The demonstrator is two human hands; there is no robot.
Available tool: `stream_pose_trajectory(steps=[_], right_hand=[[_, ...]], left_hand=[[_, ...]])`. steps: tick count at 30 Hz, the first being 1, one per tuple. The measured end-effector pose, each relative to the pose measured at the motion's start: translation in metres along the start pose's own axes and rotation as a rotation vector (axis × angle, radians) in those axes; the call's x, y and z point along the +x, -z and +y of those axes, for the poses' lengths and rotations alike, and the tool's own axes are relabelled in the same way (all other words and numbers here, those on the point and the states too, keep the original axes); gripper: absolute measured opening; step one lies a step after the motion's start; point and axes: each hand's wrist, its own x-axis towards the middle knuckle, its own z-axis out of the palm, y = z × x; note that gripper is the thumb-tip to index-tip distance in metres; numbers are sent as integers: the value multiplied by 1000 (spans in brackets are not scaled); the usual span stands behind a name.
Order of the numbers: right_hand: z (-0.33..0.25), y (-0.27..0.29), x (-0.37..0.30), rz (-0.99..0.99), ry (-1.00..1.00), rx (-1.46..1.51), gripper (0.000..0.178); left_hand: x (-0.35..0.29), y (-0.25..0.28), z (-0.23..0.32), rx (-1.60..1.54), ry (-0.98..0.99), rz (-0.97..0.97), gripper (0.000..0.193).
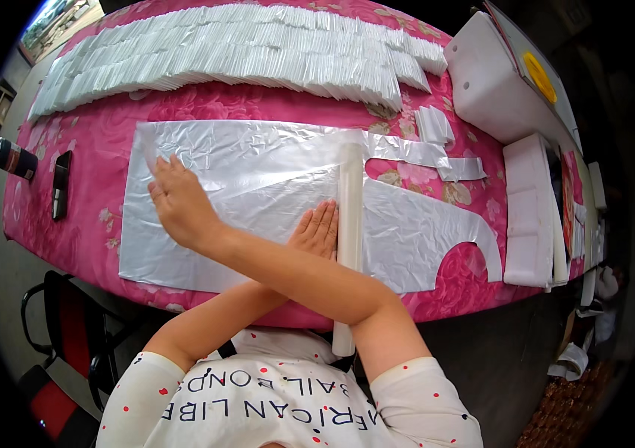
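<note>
A shiny, pale plastic apron (258, 160) with cut-out straps lies flat on the table, its wide end to the left. My forearms cross above it. Stretched over to the left, my right hand (178, 198) rests on the plastic near its far left corner, fingers slightly bent and apart; a thin translucent flap shows beside them. Flat on the apron, my left hand (317, 230) is open, with its fingers side by side against a long whitish tube (349, 216). That tube lies across the apron and sticks out past the table's near edge.
Rows of folded white plastic packets (220, 56) line the far side; a few more (434, 125) lie closer. White foam boxes (493, 82) stand right. A phone (62, 185) and dark bottle (13, 157) are left. The tablecloth (82, 224) is pink and floral; chairs (64, 321) stand lower left.
</note>
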Motion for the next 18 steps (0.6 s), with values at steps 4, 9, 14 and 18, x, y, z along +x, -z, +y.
stream_pose_trajectory(steps=[4,9,14,18], right_hand=[[38,-63,0,-222,-200,-315,49],[-5,-38,-19,-489,-114,-352,62],[-16,66,-68,-246,117,-264,54],[-30,157,-112,-34,143,-514,41]], left_hand=[[3,16,5,-141,46,-96,67],[2,19,5,-180,67,-81,66],[1,30,-10,-473,124,134,62],[31,52,-48,-1533,485,152,54]])
